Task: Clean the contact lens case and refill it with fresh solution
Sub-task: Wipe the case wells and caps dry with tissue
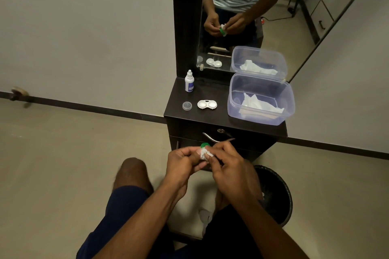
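Plain wall, mirror behind narrow dark counter [202,92].

Progress, judged: mid-cleaning.
- Left hand [183,160] pinched green cap [205,145]; right hand [228,166] fingers pinched tissue [204,154] against it, below counter front.
- Lens case [207,104] open on counter, wells apparently dry.
- Solution bottle [189,81] upright at case's 11 o'clock; clear cap [187,105] at 9.
- Refill, capping left.

Room: tissue tub [261,98] crowded 3 o'clock side; case near front edge; bin [275,195] on floor below right hand.

Green cap [205,145] mostly hidden behind tissue [204,154] and hands; bottle [189,81] label unreadable.
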